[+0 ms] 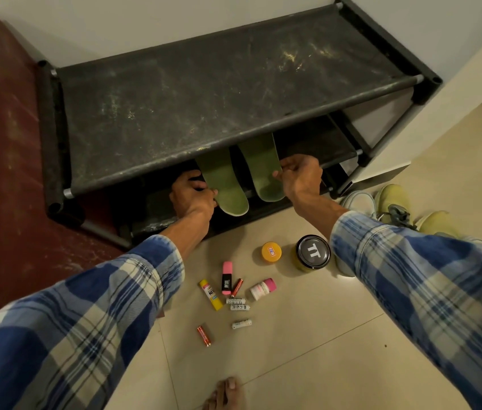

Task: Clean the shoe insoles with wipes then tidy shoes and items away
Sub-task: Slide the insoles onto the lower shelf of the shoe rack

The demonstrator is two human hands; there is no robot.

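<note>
**Insoles half off the shelf, loose batteries underfoot**

The left hand (194, 196) reaches under the rack (204, 93) top, its fingers curled and pinching the edge of the left insole (225, 184). That insole lies on the lower shelf with its rounded end hanging past the front bar. If the pinch lets go there, I judge it would tip and slide to the floor. The right insole (263, 170) sits just beside it, further in, and the right hand (300, 176) pinches its side edge between thumb and fingers. The shelf cloth looks dusty and scuffed, so a wiped insole could pick up grit again.

On the tiles below, the batteries (204, 335), glue stick (210, 294) and highlighter (226, 278) lie scattered near a bare foot (225, 395). A step forward could land on one and roll. The two jars (313, 253) stand under the right sleeve, which could knock them on the way back. The shoes (393, 205) wait at the far right, off the rack.
</note>
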